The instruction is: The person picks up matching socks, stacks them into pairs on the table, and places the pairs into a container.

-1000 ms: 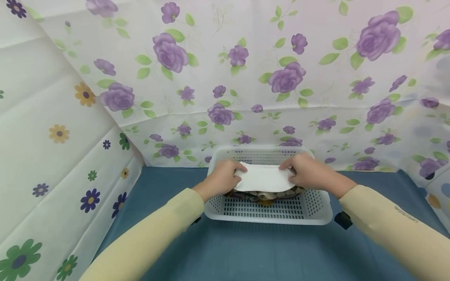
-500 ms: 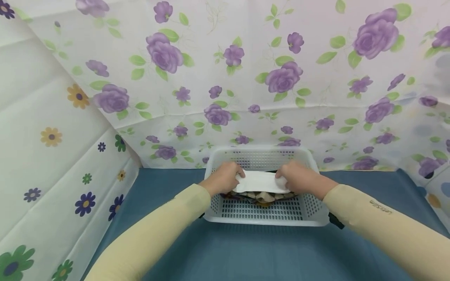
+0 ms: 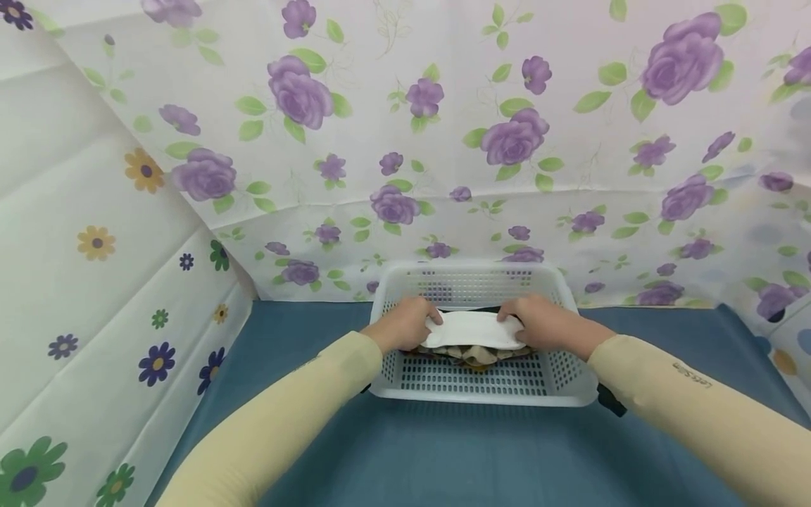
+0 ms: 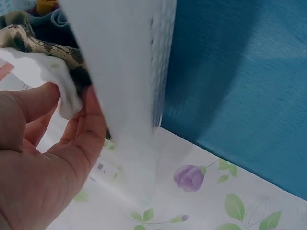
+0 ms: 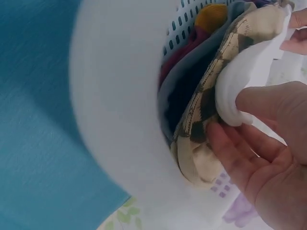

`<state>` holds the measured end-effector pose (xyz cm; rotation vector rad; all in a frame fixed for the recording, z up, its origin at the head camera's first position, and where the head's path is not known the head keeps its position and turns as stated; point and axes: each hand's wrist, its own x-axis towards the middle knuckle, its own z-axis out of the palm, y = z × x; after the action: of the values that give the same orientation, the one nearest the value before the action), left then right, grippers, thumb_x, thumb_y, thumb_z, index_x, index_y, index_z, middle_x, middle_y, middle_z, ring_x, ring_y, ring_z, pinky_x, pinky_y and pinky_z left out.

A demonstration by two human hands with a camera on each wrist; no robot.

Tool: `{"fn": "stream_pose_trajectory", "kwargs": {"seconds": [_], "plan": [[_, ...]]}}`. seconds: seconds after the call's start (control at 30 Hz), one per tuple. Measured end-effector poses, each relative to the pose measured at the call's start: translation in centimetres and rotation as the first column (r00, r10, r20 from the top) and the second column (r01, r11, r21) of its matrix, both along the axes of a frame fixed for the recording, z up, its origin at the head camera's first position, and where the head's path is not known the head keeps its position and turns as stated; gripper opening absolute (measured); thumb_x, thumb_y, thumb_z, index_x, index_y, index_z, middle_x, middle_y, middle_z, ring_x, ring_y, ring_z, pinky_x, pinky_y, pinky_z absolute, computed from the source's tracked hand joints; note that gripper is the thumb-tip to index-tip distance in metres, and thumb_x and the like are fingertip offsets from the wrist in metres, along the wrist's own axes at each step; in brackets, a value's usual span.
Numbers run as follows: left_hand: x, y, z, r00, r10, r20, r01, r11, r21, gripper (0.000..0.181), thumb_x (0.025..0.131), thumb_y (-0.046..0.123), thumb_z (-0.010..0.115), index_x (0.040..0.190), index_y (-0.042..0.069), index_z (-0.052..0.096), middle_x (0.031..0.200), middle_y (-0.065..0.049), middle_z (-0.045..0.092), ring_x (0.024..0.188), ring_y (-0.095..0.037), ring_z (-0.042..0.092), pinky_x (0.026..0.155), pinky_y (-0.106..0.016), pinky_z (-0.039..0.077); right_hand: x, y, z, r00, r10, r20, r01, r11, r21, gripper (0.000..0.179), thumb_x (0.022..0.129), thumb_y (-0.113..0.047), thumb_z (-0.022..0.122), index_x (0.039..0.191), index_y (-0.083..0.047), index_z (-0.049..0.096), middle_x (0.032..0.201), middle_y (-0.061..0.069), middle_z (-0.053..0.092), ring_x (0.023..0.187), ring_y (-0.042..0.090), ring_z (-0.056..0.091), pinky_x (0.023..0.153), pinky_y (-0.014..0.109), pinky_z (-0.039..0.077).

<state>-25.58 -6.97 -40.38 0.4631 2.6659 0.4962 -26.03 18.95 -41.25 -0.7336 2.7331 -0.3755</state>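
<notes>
A folded white cloth stretches between my two hands inside a white perforated plastic basket. My left hand pinches its left end between thumb and fingers, close to the basket wall in the left wrist view. At the other end, my right hand grips the cloth with the thumb on top. In the right wrist view, the white cloth lies against a beige-and-black checkered cloth, whose edge the right fingers touch. Beyond that stand folded navy, grey-blue, maroon and mustard fabrics.
The basket stands on a blue tabletop, near its back edge. Behind rises a white sheet with purple flowers. A second flowered sheet closes off the left side.
Both hands have lowered the white cloth against the other fabrics in the basket and drawn slightly closer together. Over the last half second they have barely moved.
</notes>
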Motion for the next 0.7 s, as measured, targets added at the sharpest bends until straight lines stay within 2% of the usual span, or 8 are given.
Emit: {"fn": "stream_pose_trajectory", "kwargs": {"seconds": [0.13,0.23,0.3,0.4,0.5,0.57,0.63,0.7], "plan": [[-0.3,-0.2,0.8,1.0,-0.002,0.016,0.002,1.0,0.001,0.034,0.094,0.004,0.047,0.123,0.015,0.062,0.138,-0.004,0.051,0.068,-0.014,0.052,0.055,-0.026,0.04,-0.1,0.1,0.5,0.997,-0.023,0.072,0.024,1.0,-0.01,0.038,0.087,-0.011,0.065,0.124,-0.011,0.058,0.127,0.014,0.057,0.082,0.015,0.058,0.065,0.028,0.044],[-0.2,-0.6,2.0,1.0,0.001,-0.023,-0.001,1.0,-0.003,0.032,0.096,0.01,0.048,0.126,0.014,0.059,0.137,-0.005,0.052,0.058,-0.016,0.048,0.051,-0.028,0.041,0.1,0.4,1.4,0.995,-0.03,0.093,0.032,0.999,-0.018,0.042,0.088,-0.015,0.065,0.128,-0.01,0.055,0.131,0.015,0.054,0.081,0.015,0.057,0.064,0.028,0.043],[0.3,-1.0,3.1,0.992,-0.012,-0.122,0.005,0.998,-0.055,0.031,0.096,0.018,0.053,0.126,0.015,0.059,0.133,-0.004,0.055,0.069,-0.014,0.056,0.055,-0.027,0.044,0.5,0.8,2.3,0.999,-0.021,0.043,0.022,1.0,-0.021,0.042,0.088,-0.015,0.065,0.128,-0.009,0.056,0.13,0.015,0.054,0.085,0.016,0.059,0.065,0.029,0.045],[1.6,-1.6,5.1,0.956,0.001,-0.292,-0.024,0.997,-0.073,0.033,0.094,0.022,0.056,0.127,0.016,0.059,0.127,-0.006,0.058,0.079,-0.019,0.063,0.058,-0.03,0.049,1.9,1.8,3.7,0.996,-0.013,-0.09,0.01,0.999,-0.031,0.039,0.087,-0.018,0.065,0.125,-0.011,0.057,0.129,0.014,0.054,0.099,0.023,0.06,0.072,0.036,0.051],[3.5,-2.7,7.1,0.877,0.071,-0.475,-0.086,0.996,-0.011,0.036,0.094,0.025,0.056,0.129,0.017,0.057,0.129,-0.007,0.057,0.097,-0.021,0.064,0.065,-0.032,0.053,4.3,2.8,5.4,0.977,-0.045,-0.208,0.034,0.998,-0.058,0.041,0.087,-0.021,0.066,0.127,-0.016,0.056,0.138,0.016,0.046,0.119,0.035,0.051,0.086,0.049,0.049],[4.9,-3.7,7.9,0.809,0.138,-0.571,-0.121,0.99,0.068,0.037,0.095,0.027,0.055,0.131,0.018,0.055,0.134,-0.008,0.054,0.105,-0.025,0.062,0.07,-0.038,0.054,6.2,3.5,6.3,0.959,-0.082,-0.272,0.064,0.995,-0.073,0.045,0.087,-0.024,0.066,0.13,-0.017,0.054,0.143,0.018,0.04,0.127,0.04,0.042,0.09,0.055,0.045],[6.3,-4.9,8.1,0.728,0.198,-0.656,-0.143,0.98,0.137,0.038,0.095,0.028,0.054,0.132,0.017,0.054,0.137,-0.009,0.051,0.115,-0.028,0.058,0.079,-0.043,0.053,8.1,4.3,7.0,0.925,-0.109,-0.363,0.082,0.993,-0.087,0.05,0.084,-0.023,0.07,0.131,-0.016,0.053,0.145,0.019,0.037,0.128,0.042,0.039,0.091,0.058,0.043],[7.7,-6.0,7.8,0.657,0.235,-0.717,-0.15,0.972,0.181,0.037,0.095,0.026,0.054,0.131,0.016,0.055,0.14,-0.01,0.049,0.121,-0.03,0.054,0.089,-0.048,0.049,9.8,5.2,7.4,0.87,-0.13,-0.476,0.088,0.99,-0.109,0.054,0.079,-0.022,0.074,0.13,-0.015,0.055,0.142,0.019,0.041,0.124,0.042,0.042,0.089,0.059,0.042]]}}
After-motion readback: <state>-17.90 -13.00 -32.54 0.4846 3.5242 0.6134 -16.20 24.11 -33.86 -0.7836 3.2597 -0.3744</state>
